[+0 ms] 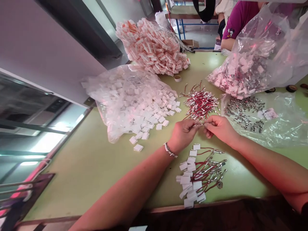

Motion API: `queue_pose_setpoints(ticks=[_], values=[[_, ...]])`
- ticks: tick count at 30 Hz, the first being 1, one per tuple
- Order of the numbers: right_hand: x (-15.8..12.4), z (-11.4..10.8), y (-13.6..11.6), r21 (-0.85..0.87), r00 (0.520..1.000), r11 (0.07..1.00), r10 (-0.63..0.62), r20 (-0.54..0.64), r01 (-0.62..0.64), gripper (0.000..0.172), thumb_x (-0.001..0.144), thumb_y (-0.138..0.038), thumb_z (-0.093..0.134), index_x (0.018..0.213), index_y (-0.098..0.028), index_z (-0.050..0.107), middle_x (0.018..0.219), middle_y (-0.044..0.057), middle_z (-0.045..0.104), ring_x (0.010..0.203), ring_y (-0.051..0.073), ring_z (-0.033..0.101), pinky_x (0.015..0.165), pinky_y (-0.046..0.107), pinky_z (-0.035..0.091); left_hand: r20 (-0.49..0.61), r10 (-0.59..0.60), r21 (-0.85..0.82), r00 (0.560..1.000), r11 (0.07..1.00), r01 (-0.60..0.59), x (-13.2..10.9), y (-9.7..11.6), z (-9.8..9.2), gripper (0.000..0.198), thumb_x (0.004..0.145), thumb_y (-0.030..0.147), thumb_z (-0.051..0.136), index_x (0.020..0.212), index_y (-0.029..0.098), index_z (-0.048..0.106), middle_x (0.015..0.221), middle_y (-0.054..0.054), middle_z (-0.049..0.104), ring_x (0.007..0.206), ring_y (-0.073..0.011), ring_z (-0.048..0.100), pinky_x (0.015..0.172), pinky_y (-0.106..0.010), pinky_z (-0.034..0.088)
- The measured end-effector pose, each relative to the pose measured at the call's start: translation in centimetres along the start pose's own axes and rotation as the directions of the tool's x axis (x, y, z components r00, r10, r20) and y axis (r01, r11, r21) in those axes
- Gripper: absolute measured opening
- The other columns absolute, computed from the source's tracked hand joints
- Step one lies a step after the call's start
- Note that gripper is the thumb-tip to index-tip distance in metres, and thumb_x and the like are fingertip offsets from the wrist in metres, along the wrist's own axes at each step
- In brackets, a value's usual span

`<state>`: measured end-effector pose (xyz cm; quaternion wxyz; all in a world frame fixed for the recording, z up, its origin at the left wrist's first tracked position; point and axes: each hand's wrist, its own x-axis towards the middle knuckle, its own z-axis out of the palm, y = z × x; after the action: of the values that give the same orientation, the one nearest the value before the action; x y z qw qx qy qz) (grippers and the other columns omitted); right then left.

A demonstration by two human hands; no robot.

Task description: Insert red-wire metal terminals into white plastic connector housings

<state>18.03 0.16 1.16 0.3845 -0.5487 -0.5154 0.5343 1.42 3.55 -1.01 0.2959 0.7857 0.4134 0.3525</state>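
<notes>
My left hand (184,134) and my right hand (220,127) meet fingertip to fingertip over the middle of the table. Both are closed in a pinch, with a small silvery bit showing between them, too small to name. Just beyond the fingers lies a pile of short red wires with metal ends (202,102). Nearer my body, between my forearms, rest several joined pieces: white rectangular housings (192,195) on the left, red wires running right to silvery metal tubes (214,167). My left wrist wears a bracelet (169,150).
Left of my hands, a clear bag (130,93) spills white housings (158,126). Behind it stands a heap of orange-white parts (154,48). At right are a bag of mixed parts (247,69) and metal fittings (245,112) on plastic. Across the table is a person in a purple sleeve (238,19).
</notes>
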Motion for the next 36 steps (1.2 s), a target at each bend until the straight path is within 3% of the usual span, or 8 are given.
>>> queue_pose_setpoints(ticks=[3, 7, 10, 13, 19, 22, 28, 36], values=[[0.8, -2.4, -0.9, -0.384, 0.993, 0.918, -0.117, -0.020, 0.101, 0.012, 0.078, -0.032, 0.064, 0.083, -0.021, 0.065, 0.071, 0.002, 0.067, 0.059, 0.014, 0.060, 0.056, 0.030, 0.048, 0.058, -0.019, 0.059, 0.998, 0.998, 0.015, 0.3, -0.5, 0.4, 0.014, 0.082, 0.021, 0.058, 0.074, 0.017, 0.068, 0.072, -0.004, 0.068, 0.067, -0.0148, 0.059, 0.064, -0.026, 0.045], [1.9, -8.2, -1.7, -0.884, 0.970, 0.466, -0.227, -0.085, 0.031, 0.015, 0.083, -0.026, 0.056, 0.085, -0.023, 0.071, 0.075, 0.004, 0.068, 0.061, 0.016, 0.057, 0.055, 0.031, 0.039, 0.163, 0.055, 0.071, 0.985, 0.995, -0.067, 0.7, -0.7, 0.6, 0.017, 0.087, 0.021, 0.052, 0.076, 0.017, 0.065, 0.077, -0.005, 0.066, 0.074, -0.0159, 0.058, 0.071, -0.028, 0.045], [2.5, -11.3, -0.9, -0.982, 0.987, 0.183, -0.161, 0.010, 0.040, 0.016, 0.079, -0.023, 0.060, 0.089, -0.024, 0.072, 0.088, 0.006, 0.068, 0.069, 0.018, 0.058, 0.054, 0.030, 0.034, 0.177, 0.098, 0.063, 0.979, 0.992, -0.111, 0.8, -0.5, 0.6, 0.027, 0.091, 0.023, 0.045, 0.073, 0.016, 0.063, 0.075, -0.006, 0.063, 0.075, -0.0168, 0.057, 0.072, -0.030, 0.046], [3.1, -12.2, 0.4, -0.989, 0.976, 0.101, -0.201, 0.084, 0.106, 0.020, 0.083, -0.023, 0.055, 0.095, -0.023, 0.072, 0.096, 0.007, 0.066, 0.078, 0.020, 0.059, 0.057, 0.030, 0.035, 0.111, 0.105, 0.011, 0.988, 0.994, -0.107, 0.9, -0.2, 0.3, 0.029, 0.092, 0.027, 0.045, 0.074, 0.017, 0.064, 0.076, -0.006, 0.064, 0.078, -0.0171, 0.058, 0.079, -0.032, 0.046], [3.5, -11.9, 0.4, -0.977, 0.928, 0.156, -0.362, 0.081, 0.146, 0.021, 0.085, -0.026, 0.054, 0.090, -0.019, 0.073, 0.093, 0.010, 0.065, 0.081, 0.022, 0.058, 0.065, 0.033, 0.040, 0.038, -0.058, -0.060, 0.998, 0.996, 0.060, 1.2, 0.5, -1.3, 0.029, 0.093, 0.030, 0.044, 0.082, 0.017, 0.067, 0.073, -0.004, 0.063, 0.070, -0.0143, 0.054, 0.070, -0.028, 0.045], [2.5, -9.7, -0.8, -0.927, 0.885, 0.356, -0.461, -0.064, 0.118, 0.023, 0.087, -0.025, 0.050, 0.096, -0.019, 0.070, 0.083, 0.008, 0.068, 0.073, 0.021, 0.060, 0.066, 0.035, 0.042, 0.098, -0.117, -0.131, 0.988, 0.983, 0.129, 1.2, 0.9, -1.8, 0.031, 0.093, 0.034, 0.043, 0.087, 0.016, 0.068, 0.062, 0.001, 0.053, 0.059, -0.0117, 0.047, 0.059, -0.024, 0.041], [0.0, -2.5, -1.4, -0.550, 0.868, 0.726, -0.497, -0.006, 0.412, 0.019, 0.087, -0.030, 0.054, 0.095, -0.027, 0.071, 0.088, 0.002, 0.072, 0.076, 0.016, 0.064, 0.071, 0.033, 0.049, 0.247, -0.019, -0.288, 0.969, 0.953, 0.092, 0.9, 1.6, -1.5, 0.031, 0.092, 0.035, 0.042, 0.083, 0.017, 0.066, 0.057, 0.003, 0.044, 0.054, -0.0098, 0.039, 0.055, -0.023, 0.037], [0.2, -2.5, -0.7, -0.565, 0.880, 0.695, -0.457, 0.131, 0.445, 0.018, 0.085, -0.029, 0.055, 0.075, -0.025, 0.069, 0.072, -0.001, 0.067, 0.066, 0.013, 0.057, 0.064, 0.029, 0.043, 0.357, 0.058, -0.169, 0.932, 0.986, 0.003, 0.9, 1.6, -1.5, 0.032, 0.093, 0.032, 0.037, 0.074, 0.018, 0.058, 0.062, 0.001, 0.054, 0.059, -0.0107, 0.047, 0.060, -0.024, 0.041]])
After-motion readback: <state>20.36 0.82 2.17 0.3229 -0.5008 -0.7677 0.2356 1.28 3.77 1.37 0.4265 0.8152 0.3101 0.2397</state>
